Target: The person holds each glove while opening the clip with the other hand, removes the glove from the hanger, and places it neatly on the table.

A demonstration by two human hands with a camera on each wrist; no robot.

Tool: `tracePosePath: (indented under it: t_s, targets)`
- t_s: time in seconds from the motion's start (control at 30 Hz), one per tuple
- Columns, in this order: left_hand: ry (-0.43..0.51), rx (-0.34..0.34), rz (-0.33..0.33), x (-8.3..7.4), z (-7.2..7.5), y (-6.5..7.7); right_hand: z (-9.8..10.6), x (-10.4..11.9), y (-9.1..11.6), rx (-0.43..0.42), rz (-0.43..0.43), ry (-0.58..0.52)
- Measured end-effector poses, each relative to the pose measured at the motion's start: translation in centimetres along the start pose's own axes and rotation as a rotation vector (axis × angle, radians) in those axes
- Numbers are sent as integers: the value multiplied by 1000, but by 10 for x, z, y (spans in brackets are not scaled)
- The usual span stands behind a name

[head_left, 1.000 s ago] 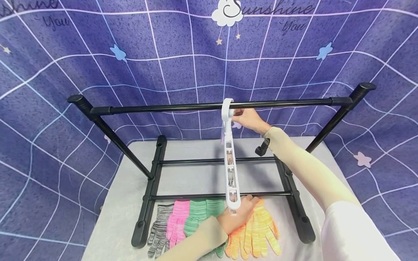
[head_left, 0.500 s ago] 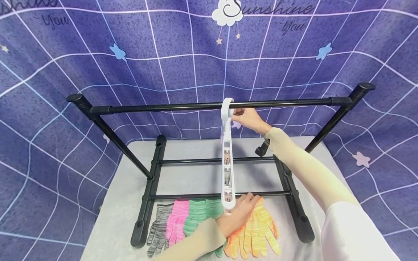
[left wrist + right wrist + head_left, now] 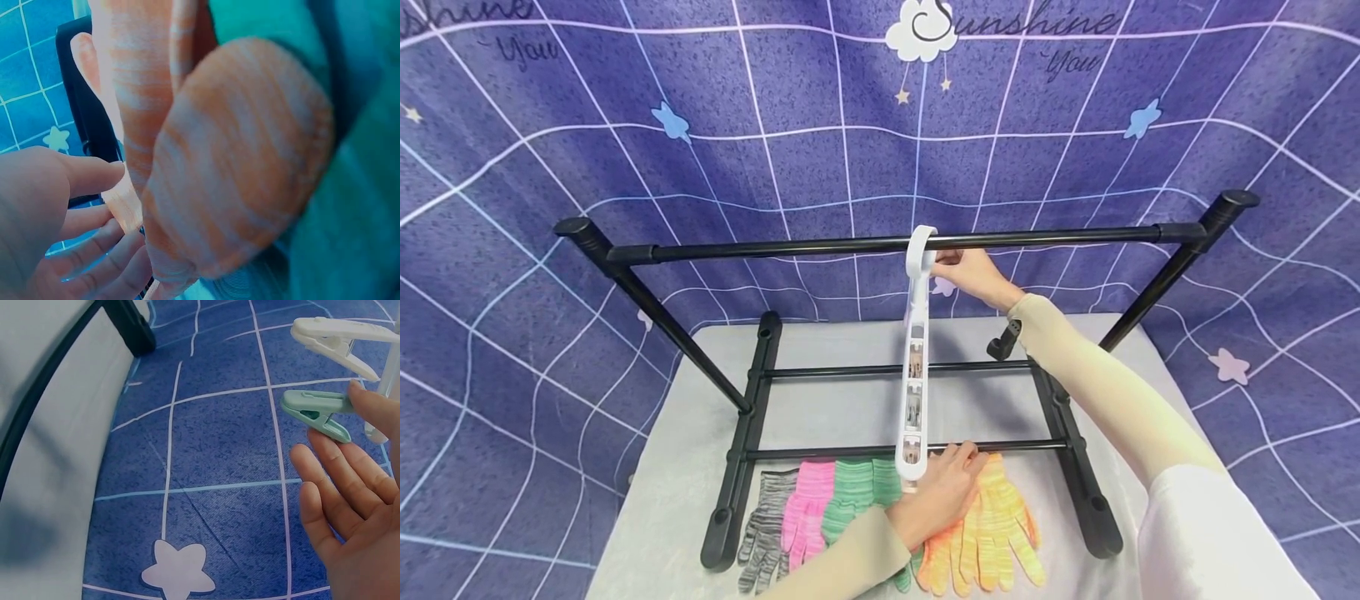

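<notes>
A white folding hanger (image 3: 913, 400) hooks over the black rack's top bar, its slotted arm pointing toward me. Beside the hook, my right hand (image 3: 973, 275) pinches a green clothespin (image 3: 315, 412) between thumb and fingers. Above that clip in the right wrist view is a white clothespin (image 3: 337, 340). My left hand (image 3: 934, 496) lies over the row of gloves, fingers near the cuffs of the orange gloves (image 3: 992, 533). In the left wrist view the thumb and fingers are apart, with an orange-and-white striped glove (image 3: 237, 162) close to the camera. The fingertips reach its edge.
The black rack (image 3: 760, 248) stands on a pale table (image 3: 835, 337), with lower bars crossing behind the gloves. Left of the hand lie green gloves (image 3: 850, 492), pink gloves (image 3: 811, 500) and grey gloves (image 3: 775, 500). A purple gridded curtain (image 3: 700, 83) hangs behind.
The hanger's near end has swung left. My left hand has shifted slightly left across the gloves. My right hand has kept its place at the clothespin.
</notes>
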State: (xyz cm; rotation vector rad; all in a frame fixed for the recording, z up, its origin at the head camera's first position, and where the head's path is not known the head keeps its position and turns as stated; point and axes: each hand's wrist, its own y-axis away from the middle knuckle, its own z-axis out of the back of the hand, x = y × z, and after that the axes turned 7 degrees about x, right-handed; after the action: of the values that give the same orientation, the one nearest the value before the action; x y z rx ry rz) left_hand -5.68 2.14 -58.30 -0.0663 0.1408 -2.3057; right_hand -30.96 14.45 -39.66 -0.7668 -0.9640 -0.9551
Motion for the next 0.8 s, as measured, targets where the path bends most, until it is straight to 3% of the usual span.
tracePosePath:
  t_s: [0.33, 0.53, 0.7, 0.8]
  targets:
    - [97, 21, -12, 7, 7, 10, -3, -3, 2, -61, 12, -110]
    - [133, -70, -61, 13, 16, 18, -5, -4, 0, -61, 9, -148]
    - [170, -132, -48, 17, 27, 24, -6, -3, 1, -63, 7, -140]
    - [242, -161, -65, 21, 32, 28, -6, -3, 2, -61, 8, -140]
